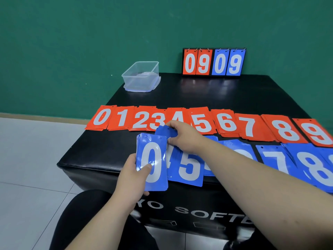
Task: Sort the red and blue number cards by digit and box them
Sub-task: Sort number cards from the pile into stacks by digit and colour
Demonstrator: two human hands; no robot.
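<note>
Tiles (27, 168) and a green wall (72, 33) surround your black padded block (198, 98). At 6 o'clock your left hand (133, 175) grips the blue 0 stack (153, 163); your right hand (182, 139) pinches a blue card (164, 131) beside it. Clear tub (141, 76) sits at 11 o'clock.

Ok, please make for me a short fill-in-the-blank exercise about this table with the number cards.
The left hand holds a blue stack with digit ___ on top.
The right hand pinches a ___ card.
The red row runs from 0 to ___.
The clear box stands on the table's far ___ corner.
Missing: 0; blue; 9; left.
</note>
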